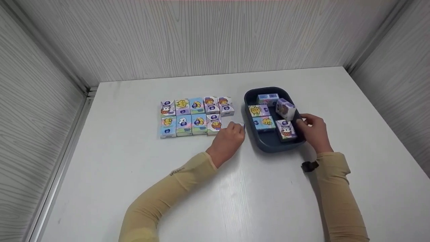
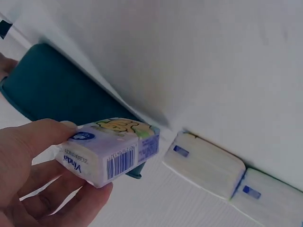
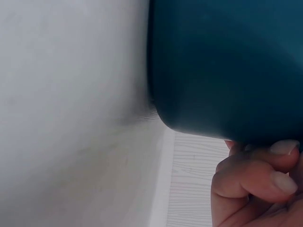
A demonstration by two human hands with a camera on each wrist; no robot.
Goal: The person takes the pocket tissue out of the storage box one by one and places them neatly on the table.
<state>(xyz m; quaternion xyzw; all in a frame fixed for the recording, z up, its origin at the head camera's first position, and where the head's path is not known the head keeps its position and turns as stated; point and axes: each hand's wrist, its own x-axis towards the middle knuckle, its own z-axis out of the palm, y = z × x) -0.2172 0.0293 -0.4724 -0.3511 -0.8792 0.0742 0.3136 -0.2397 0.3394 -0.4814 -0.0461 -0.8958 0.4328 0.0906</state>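
where left hand [image 1: 228, 139] pinches, a packet [image 2: 116, 153] sits.

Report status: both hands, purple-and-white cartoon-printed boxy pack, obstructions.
Left hand gripping pack, beside dark-blue rounded-rectangular plastic tray. Right hand holding tray's side. Nothing visible in the way.

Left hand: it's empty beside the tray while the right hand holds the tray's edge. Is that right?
Not quite: the left hand isn't empty; the left wrist view shows it holding a small barcoded pack. It is beside the tray, and the right hand holds the tray's edge.
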